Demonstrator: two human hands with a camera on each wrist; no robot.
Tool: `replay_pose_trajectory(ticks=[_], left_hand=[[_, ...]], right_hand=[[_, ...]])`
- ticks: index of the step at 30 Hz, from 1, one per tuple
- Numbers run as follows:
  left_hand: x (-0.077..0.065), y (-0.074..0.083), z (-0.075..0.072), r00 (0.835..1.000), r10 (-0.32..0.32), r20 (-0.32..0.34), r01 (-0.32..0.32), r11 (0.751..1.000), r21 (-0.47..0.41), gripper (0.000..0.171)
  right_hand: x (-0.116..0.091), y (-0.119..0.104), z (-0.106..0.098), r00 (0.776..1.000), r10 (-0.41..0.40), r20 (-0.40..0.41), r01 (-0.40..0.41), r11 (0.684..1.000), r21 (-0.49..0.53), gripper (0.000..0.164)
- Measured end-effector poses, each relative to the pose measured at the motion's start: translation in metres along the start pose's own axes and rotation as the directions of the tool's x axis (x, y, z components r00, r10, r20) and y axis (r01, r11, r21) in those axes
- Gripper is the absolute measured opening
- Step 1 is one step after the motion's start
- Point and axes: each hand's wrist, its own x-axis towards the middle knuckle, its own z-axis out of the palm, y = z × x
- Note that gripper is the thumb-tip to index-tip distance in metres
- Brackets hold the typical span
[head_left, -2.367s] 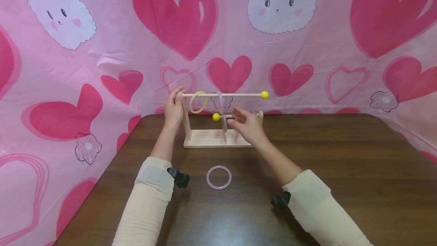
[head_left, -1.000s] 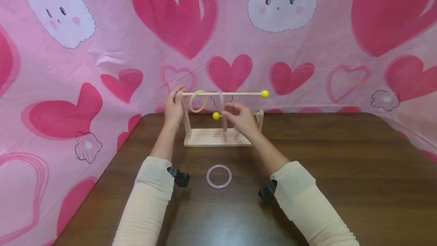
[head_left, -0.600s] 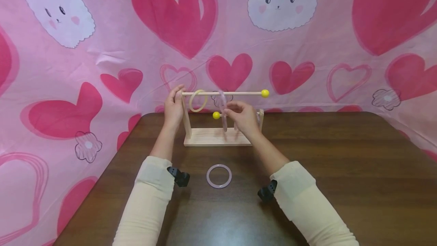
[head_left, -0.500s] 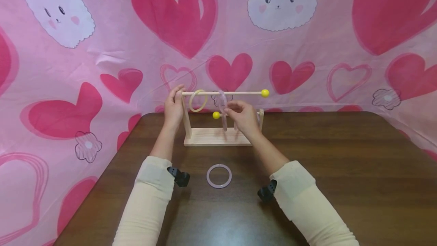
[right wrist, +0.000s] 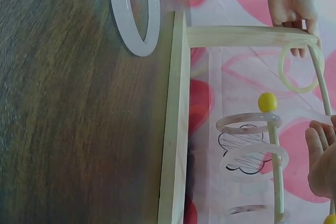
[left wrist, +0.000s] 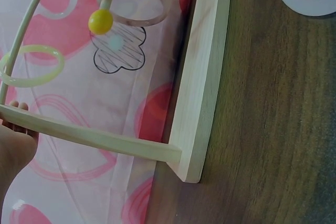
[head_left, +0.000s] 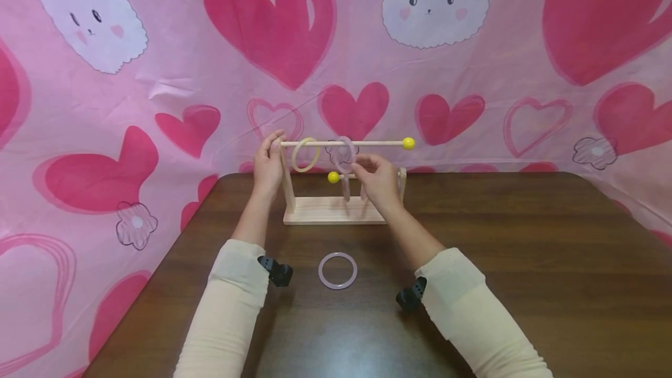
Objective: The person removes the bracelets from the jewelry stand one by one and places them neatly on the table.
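Note:
My left hand grips the top of the left post of a wooden rack. Near that hand, a pale yellow ring hangs on the upper rod. Further right on the same rod is a lavender ring, its right edge pinched by the thumb and forefinger of my right hand. Several rings hang on the lower rod, among them a marbled brownish ring and a whitish ring; my right hand partly hides them in the head view.
Another lavender ring lies flat on the dark wooden table, in front of the rack. Yellow balls cap the rod ends, the upper ball pointing right and the lower ball left. A pink heart-patterned cloth hangs behind.
My right hand has moved left from beside the lower rod to the lavender ring on the upper rod. That ring has turned from nearly edge-on to more face-on. My left hand stays put.

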Motion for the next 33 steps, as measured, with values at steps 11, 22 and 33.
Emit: replay_pose_trajectory(ticks=[11, 22, 33], left_hand=[[-0.018, 0.032, 0.002, 1.0, -0.013, 0.008, 0.013, 0.999, 0.043, 0.034], [-0.011, 0.02, 0.001, 1.0, -0.007, 0.006, 0.007, 1.0, 0.019, 0.034], [0.0, -0.004, 0.001, 0.999, 0.032, -0.017, -0.032, 0.999, 0.038, 0.034]], right_hand=[[-0.001, 0.0, -0.003, 0.992, -0.083, -0.091, 0.087, 0.995, 0.044, 0.018], [0.0, 0.004, -0.007, 0.989, -0.019, -0.145, 0.051, 0.974, 0.222, 0.02], [-0.002, 0.006, -0.009, 0.982, 0.075, -0.171, -0.012, 0.94, 0.34, 0.023]])
